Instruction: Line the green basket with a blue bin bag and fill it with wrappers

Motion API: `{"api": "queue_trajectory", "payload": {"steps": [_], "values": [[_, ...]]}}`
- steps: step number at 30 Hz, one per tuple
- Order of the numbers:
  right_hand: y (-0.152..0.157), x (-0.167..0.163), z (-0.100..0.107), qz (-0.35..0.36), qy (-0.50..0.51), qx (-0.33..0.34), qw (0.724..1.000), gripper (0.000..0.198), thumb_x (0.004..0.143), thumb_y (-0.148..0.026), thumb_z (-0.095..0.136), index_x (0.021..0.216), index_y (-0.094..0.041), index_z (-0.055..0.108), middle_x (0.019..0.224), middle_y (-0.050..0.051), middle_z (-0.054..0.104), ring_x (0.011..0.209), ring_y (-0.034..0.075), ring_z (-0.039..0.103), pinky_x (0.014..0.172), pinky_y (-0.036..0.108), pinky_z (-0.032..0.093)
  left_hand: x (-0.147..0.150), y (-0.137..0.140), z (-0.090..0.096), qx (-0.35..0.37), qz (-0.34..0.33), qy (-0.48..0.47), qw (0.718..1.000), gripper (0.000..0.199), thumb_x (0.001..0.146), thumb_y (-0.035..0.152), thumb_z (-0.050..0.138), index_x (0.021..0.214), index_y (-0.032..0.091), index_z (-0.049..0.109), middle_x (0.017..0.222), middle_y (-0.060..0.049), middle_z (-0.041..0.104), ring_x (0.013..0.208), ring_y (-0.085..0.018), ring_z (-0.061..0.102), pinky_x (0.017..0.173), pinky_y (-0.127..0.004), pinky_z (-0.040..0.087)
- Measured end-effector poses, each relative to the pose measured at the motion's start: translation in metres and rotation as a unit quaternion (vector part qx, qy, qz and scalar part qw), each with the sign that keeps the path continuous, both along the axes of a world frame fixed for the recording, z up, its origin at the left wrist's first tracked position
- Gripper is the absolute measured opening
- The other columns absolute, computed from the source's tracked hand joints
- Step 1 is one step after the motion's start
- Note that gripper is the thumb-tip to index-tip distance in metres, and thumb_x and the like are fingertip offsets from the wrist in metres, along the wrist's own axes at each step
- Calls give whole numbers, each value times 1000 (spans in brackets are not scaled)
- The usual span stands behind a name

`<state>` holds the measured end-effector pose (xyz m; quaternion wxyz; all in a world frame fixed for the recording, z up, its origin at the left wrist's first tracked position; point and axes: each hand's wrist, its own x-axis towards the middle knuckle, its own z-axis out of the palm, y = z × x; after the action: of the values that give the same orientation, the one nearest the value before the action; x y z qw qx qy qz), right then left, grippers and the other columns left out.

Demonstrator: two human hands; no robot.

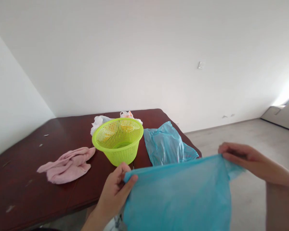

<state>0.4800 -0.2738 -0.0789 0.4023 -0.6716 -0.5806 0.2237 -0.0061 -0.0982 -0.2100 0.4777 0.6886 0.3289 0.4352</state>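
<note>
A thin blue plastic bag (180, 195) is stretched between my two hands, in front of the table's near right side. My left hand (117, 189) pinches its upper left corner between thumb and fingers. At the upper right corner, my right hand (243, 157) grips the bag, and a bit of plastic sticks out past the fingers. The bag's top edge is pulled nearly straight, and its lower part runs out of view. Just beyond it lies another crumpled blue plastic bag (167, 144) on the table. A lime-green plastic basket (120, 150) stands upright beyond my left hand.
A crumpled pink towel (68, 165) lies on the dark red table (38, 192), left of the basket. White plastic bags (98, 123) sit behind the basket. The table's right edge drops to a pale floor (231, 131). A white wall rises behind.
</note>
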Motion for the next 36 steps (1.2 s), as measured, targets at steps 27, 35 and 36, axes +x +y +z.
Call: {"api": "queue_trajectory", "payload": {"steps": [27, 35, 36], "values": [[390, 56, -173, -229, -81, 10, 970, 56, 100, -35, 63, 151, -13, 65, 159, 30, 67, 147, 39, 63, 129, 56, 47, 202, 72, -90, 196, -97, 330, 918, 41, 113, 12, 60, 145, 26, 82, 177, -9, 64, 168, -35, 55, 146, -64, 39], [222, -21, -224, -35, -348, -18, 937, 73, 123, -63, 41, 189, -33, 37, 199, 14, 27, 185, 41, 26, 147, 73, 25, 183, 94, -106, 185, -50, 347, 918, 33, 119, 29, 65, 149, 23, 77, 175, -12, 66, 166, -37, 59, 144, -70, 40], [209, -30, -236, -31, -352, -45, 934, 75, 123, -65, 40, 191, -34, 34, 201, 12, 21, 186, 42, 22, 146, 74, 25, 181, 95, -112, 185, -42, 357, 914, 39, 119, 31, 64, 156, 22, 72, 181, -14, 60, 170, -39, 55, 144, -71, 40]]}}
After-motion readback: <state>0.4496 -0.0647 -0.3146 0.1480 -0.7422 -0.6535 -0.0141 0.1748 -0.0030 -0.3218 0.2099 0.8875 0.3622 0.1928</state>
